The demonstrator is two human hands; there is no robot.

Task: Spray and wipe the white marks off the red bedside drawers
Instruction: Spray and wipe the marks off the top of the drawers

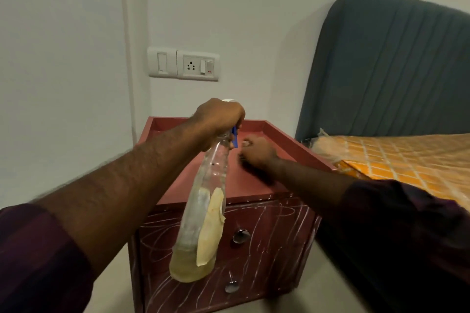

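Beside the bed (407,160), a spray bottle (203,211) is being gripped by the left hand (218,122) above the red bedside drawers (267,244), likely for aiming; the right hand (256,151), curled on top, is blurred, contents untellable.

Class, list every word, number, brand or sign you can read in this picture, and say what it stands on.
No text can be read.
On the spray bottle, the peeling label shows no legible print.
On the socket panel, no words or numbers, only a small red mark.
On the red drawers, the white marks are scribbles, not letters.
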